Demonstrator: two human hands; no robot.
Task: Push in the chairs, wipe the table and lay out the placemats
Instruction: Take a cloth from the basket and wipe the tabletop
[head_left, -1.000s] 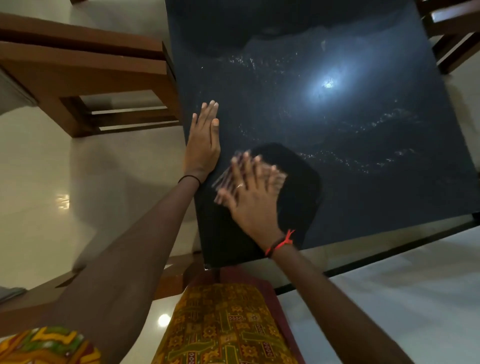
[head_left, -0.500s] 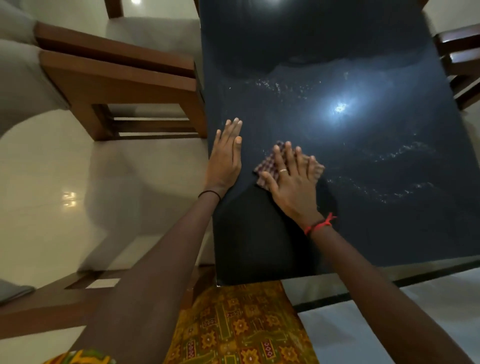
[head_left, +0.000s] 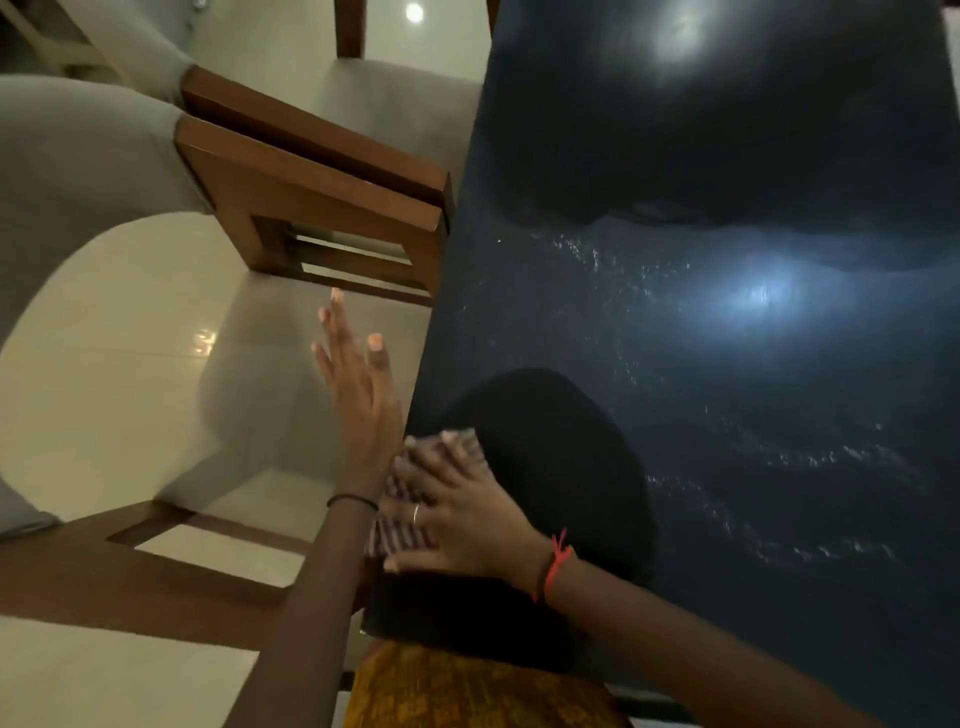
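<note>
A glossy black table (head_left: 701, 364) fills the right of the view. My right hand (head_left: 457, 509) lies flat with fingers spread on a checked cloth (head_left: 395, 530), pressing it onto the table's near left corner. My left hand (head_left: 358, 395) hovers just off the table's left edge, fingers straight and spread, holding nothing. Two wooden chairs with grey padding (head_left: 311, 171) stand side by side against the left edge, further along. No placemats are in view.
Another wooden chair frame (head_left: 156, 566) stands at the lower left, close to my left forearm. The cream tiled floor (head_left: 114, 364) shows between the chairs. Ceiling lights reflect in the tabletop (head_left: 763, 296).
My right hand has slid the cloth back toward the near left corner. My left hand has lifted off the table edge and now hangs over the floor.
</note>
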